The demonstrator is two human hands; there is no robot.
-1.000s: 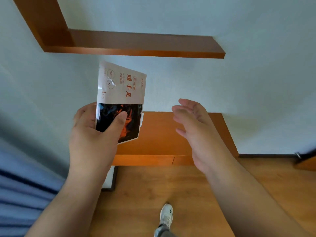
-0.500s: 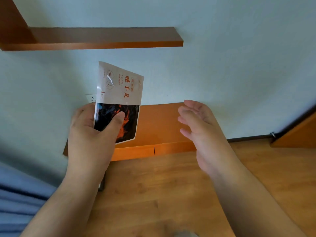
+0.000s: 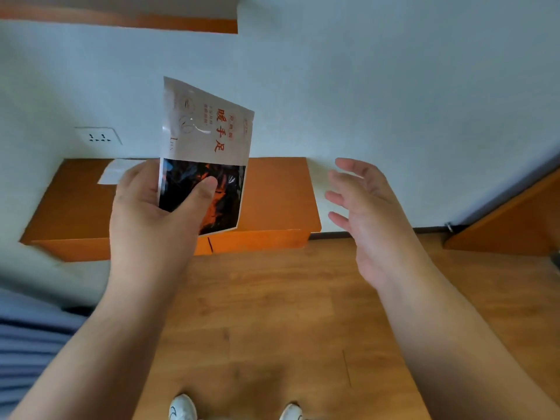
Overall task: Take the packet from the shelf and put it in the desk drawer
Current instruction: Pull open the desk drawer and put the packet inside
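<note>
The packet (image 3: 206, 156) is off the shelf (image 3: 121, 21) and held upright in the air in front of the wall, its white printed half on top and its dark, flame-coloured half below. The left hand (image 3: 151, 213) has it by that lower part, thumb (image 3: 200, 192) pressed across the front and the fingers closed behind it, so the grip looks firm. The right hand (image 3: 360, 213) hangs empty just to the side, fingers spread and slightly curled, touching nothing. Beneath both hands a low wooden desk (image 3: 275, 192) stands against the wall, with a sheet of white paper (image 3: 116, 172) on its top and a wall socket (image 3: 98, 136) above its left end. I cannot see a drawer open, only a dark seam on the front edge. To my mind the free right hand should go down for the drawer front and pull it out, while the left keeps the packet steady and clear, then lowers it in flat.
</note>
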